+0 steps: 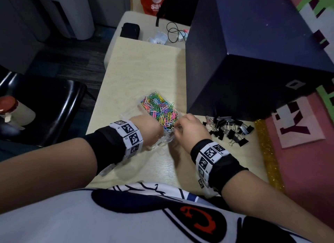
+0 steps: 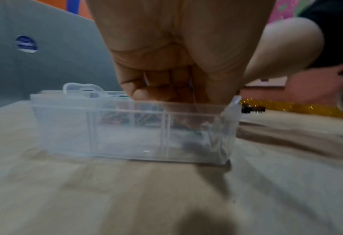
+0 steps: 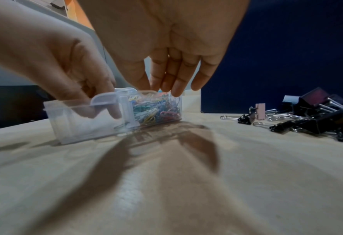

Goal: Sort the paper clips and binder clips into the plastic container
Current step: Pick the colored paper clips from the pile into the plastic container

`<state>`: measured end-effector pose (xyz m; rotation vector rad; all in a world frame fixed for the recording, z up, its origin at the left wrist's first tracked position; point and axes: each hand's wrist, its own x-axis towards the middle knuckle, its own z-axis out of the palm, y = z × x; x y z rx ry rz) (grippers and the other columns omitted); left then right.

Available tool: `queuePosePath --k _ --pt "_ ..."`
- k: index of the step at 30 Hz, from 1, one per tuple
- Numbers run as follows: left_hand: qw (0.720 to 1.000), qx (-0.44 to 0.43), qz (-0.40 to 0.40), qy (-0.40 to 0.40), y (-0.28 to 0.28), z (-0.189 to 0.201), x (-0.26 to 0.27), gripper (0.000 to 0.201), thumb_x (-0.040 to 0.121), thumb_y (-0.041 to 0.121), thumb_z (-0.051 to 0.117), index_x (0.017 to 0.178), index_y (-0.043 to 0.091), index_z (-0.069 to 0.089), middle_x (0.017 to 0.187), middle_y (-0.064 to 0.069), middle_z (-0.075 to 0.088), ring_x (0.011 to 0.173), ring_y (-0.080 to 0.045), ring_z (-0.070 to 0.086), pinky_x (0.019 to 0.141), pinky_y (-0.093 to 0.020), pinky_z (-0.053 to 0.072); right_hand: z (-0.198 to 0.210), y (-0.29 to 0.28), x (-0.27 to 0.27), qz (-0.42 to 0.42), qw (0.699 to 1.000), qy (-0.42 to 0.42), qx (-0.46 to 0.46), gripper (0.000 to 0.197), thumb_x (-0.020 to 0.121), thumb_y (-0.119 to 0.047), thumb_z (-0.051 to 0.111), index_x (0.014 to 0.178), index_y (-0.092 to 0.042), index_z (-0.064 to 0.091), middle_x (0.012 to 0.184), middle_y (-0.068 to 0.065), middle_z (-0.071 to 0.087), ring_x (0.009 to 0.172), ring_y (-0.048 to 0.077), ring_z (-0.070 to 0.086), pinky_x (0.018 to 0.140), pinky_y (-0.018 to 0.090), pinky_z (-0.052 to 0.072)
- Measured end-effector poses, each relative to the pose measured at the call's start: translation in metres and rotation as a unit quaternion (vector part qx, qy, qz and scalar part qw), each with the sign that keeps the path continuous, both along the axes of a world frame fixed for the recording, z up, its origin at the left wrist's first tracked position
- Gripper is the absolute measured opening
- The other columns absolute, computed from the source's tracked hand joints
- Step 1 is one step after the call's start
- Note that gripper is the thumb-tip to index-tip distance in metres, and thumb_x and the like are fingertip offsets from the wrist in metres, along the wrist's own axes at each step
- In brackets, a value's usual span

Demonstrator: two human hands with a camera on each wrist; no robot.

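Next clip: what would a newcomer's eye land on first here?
The bright tangle of coloured paper clips filling the far part of the clear plastic container at the table's middle. Both hands meet there: the left hand grips its near end, the right hand reaches its fingers over the clips. Black binder clips lie piled to the right.

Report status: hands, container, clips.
Left hand grips plastic container at near end. Right hand open, fingers over the paper clips inside. Binder clips piled on table, outside container. Nothing in the way.
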<state>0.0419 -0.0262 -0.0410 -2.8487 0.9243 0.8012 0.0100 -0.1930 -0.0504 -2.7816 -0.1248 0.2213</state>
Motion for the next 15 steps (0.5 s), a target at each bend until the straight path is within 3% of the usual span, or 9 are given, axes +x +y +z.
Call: queuePosePath --k 3,6,10,13,15 --pt "0.998 0.055 -0.018 0.009 -0.002 -0.006 0.001 0.024 0.081 0.022 0.056 0.102 0.031 0.064 0.093 0.003 0.066 0.085 -0.025 0.065 0.07 -0.034 0.056 0.0 0.0 0.0 0.0 1.0 -0.002 0.001 0.017 0.087 -0.024 0.059 0.101 -0.019 0.066 0.109 0.002 0.056 0.106 0.024 0.054 0.092 0.035 0.045" --pt "0.995 0.081 -0.047 0.028 0.0 -0.003 0.007 0.023 0.083 0.021 0.06 0.103 0.027 0.068 0.096 0.009 0.063 0.093 -0.023 0.064 0.067 -0.028 0.048 0.0 0.0 0.0 -0.002 1.0 -0.006 -0.001 0.017 0.087 -0.024 0.058 0.101 -0.02 0.066 0.108 0.001 0.056 0.104 0.023 0.054 0.091 0.034 0.045" --pt "0.995 0.098 -0.005 0.025 0.006 -0.001 0.014 0.021 0.089 0.025 0.057 0.103 0.021 0.071 0.106 0.002 0.069 0.097 -0.021 0.064 0.072 -0.03 0.047 0.0 0.001 0.0 -0.002 1.0 -0.008 -0.001 0.017 0.087 -0.023 0.058 0.101 -0.02 0.066 0.108 0.001 0.056 0.104 0.022 0.054 0.091 0.034 0.045" --pt "0.996 0.075 0.051 -0.001 0.008 0.0 0.015 0.023 0.083 0.036 0.067 0.094 0.016 0.07 0.087 0.001 0.068 0.08 -0.022 0.061 0.064 -0.029 0.045 0.0 0.002 0.0 -0.003 1.0 -0.009 -0.003 0.017 0.087 -0.023 0.057 0.101 -0.019 0.066 0.108 0.001 0.056 0.103 0.022 0.055 0.091 0.034 0.045" --pt "0.994 0.065 0.082 -0.011 0.006 -0.001 0.013 0.024 0.078 0.039 0.072 0.084 0.016 0.066 0.071 0.002 0.058 0.073 -0.022 0.055 0.063 -0.03 0.045 0.0 0.002 0.001 -0.006 1.0 -0.011 -0.004 0.017 0.087 -0.023 0.057 0.101 -0.019 0.066 0.108 0.002 0.056 0.104 0.023 0.055 0.091 0.034 0.045"
